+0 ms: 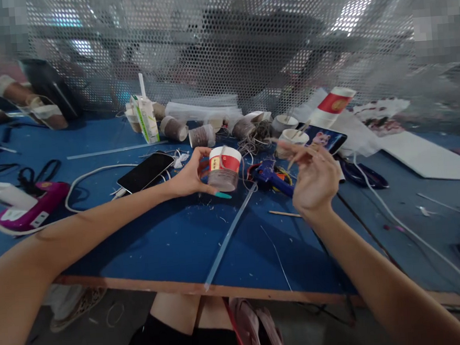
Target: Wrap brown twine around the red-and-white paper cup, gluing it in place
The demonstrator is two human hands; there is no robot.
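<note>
My left hand [194, 174] is closed around a small white paper cup [226, 157] with a red and yellow band. Grey-brown cord [223, 181] is wound around the cup's lower part, and a loose strand hangs beside it. My right hand [314, 174] is raised to the right of the cup, its fingers blurred by motion. A thin wooden stick [291, 162] appears pinched between those fingers. Below and behind that hand lies a blue glue gun [271, 174]. Another wooden stick [285, 214] rests on the blue table [160, 251].
Several cord-wrapped cups [203, 136] and a tangle of cord [257, 139] lie at the back, near a drink carton [146, 118]. A phone [146, 171] is at left, another phone [328, 136] at right. A purple power strip [35, 207], cables and a clear strip [230, 235] also lie around.
</note>
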